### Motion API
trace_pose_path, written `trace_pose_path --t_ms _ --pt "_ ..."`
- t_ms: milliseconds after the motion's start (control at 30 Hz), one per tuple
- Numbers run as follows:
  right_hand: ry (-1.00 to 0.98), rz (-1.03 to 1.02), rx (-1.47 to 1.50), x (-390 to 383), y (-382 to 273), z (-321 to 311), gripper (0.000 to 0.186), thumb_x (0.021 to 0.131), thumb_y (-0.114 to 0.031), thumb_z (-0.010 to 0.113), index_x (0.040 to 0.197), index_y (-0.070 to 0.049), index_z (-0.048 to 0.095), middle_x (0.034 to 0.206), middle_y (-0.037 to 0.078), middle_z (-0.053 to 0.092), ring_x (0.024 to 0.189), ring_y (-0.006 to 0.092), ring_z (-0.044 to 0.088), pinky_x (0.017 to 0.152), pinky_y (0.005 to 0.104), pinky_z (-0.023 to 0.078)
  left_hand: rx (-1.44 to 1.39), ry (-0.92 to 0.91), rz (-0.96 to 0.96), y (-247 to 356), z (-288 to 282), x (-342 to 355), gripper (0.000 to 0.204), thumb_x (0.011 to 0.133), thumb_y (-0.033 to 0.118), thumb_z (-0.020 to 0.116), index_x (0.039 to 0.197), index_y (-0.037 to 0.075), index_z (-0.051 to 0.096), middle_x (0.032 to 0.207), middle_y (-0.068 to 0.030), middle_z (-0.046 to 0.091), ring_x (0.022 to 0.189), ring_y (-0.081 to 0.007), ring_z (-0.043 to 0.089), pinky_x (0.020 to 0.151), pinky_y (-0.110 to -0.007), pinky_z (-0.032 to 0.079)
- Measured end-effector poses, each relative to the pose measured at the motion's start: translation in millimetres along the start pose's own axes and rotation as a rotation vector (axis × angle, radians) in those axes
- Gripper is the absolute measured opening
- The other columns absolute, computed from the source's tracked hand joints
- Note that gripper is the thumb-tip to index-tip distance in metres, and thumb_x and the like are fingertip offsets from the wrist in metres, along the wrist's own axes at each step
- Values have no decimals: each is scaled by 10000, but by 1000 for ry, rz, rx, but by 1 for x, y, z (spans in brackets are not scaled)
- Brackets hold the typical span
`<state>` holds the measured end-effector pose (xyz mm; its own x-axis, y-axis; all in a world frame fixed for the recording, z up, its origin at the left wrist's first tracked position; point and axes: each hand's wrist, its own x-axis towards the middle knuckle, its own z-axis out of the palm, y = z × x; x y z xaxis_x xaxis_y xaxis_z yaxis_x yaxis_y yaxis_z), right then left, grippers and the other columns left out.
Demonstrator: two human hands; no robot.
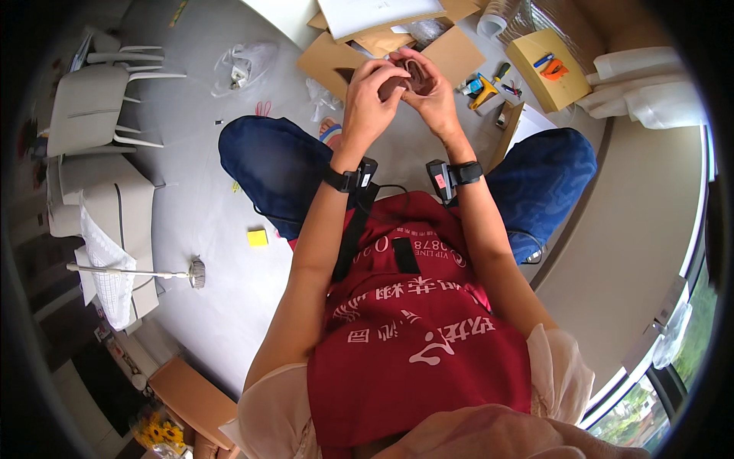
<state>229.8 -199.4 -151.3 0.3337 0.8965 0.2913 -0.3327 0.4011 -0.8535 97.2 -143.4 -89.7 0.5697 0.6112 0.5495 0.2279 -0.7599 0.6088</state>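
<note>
In front of me, at the top of the head view, both hands meet around a small brown rolled-up thing (414,75), with a paler looped edge showing. Its kind I cannot make out. My left hand (371,99) curls over its left side with fingers bent and thumb near its lower edge. My right hand (433,93) wraps its right side, fingertips reaching the top. Just beyond the hands stands an opened cardboard box (334,64) with packing material inside and a white panel (375,17) lying over it.
Right of the box lie a yellow-handled tool (483,92), a screwdriver (501,71) and a yellow carton (539,76) bearing an orange tool (554,69). Clear plastic bags (243,69) lie on the floor. At left are pale chairs (88,107) and a brush (196,272).
</note>
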Motion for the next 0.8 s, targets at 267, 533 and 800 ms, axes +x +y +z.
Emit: trace_pose_path --t_ms 267,533,800 --pt "17 58 419 -3 -12 7 867 827 228 552 1576 -89 251 1472 231 485 1335 313 525 1055 382 513 -359 99 -254 -7 7 -14 232 756 -22 736 978 43 742 1016 -121 687 950 -278 676 864 -359 527" --pt "0 71 496 -2 -14 7 777 856 131 390 1584 -89 230 1510 263 425 1405 380 439 1086 445 486 -4 125 -120 7 10 -17 240 769 4 745 999 67 727 1046 -135 659 950 -339 674 823 -403 544" --pt "-27 134 497 -2 -11 6 746 864 174 420 1560 -46 264 1481 250 469 1358 309 508 1077 381 483 -71 155 -357 -15 -1 -26 174 796 81 739 957 18 717 925 -135 695 869 -331 678 799 -394 536"
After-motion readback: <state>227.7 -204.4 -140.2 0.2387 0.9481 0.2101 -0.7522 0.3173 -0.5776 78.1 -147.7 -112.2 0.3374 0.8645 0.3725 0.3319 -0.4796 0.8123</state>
